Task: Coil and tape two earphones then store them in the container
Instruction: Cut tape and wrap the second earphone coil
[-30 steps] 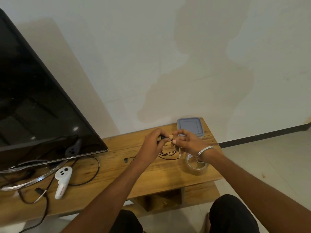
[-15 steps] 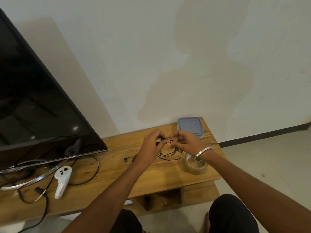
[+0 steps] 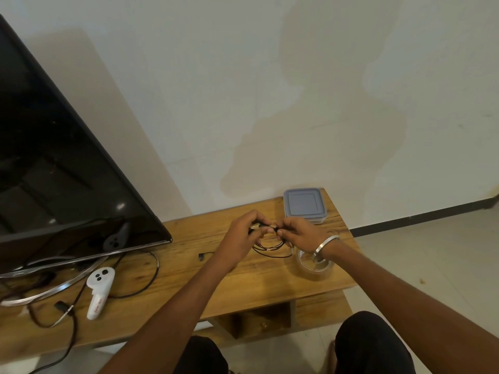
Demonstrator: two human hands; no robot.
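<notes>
My left hand [image 3: 240, 236] and my right hand [image 3: 302, 233] meet above the wooden table [image 3: 243, 282], both pinching the top of a coiled black earphone [image 3: 272, 248]. A small strip of tape sits at the pinch point between my fingertips. The coil's loops hang down below my hands. A second black earphone bud [image 3: 201, 256] lies on the table left of my left wrist; its cable is hidden by my arm. A clear tape roll [image 3: 314, 265] lies under my right wrist. The container [image 3: 303, 205] with a grey-blue lid stands closed at the back right.
A large black TV [image 3: 59, 168] leans at the left. A white controller [image 3: 100, 290], a dark controller [image 3: 116, 236] and loose black cables [image 3: 145, 279] lie in front of it. The table's right edge is close to the tape roll; a shelf opening sits below.
My hands have drawn slightly closer together over the coil, and the tan tape piece seen between my fingers is now pressed in at the pinch point.
</notes>
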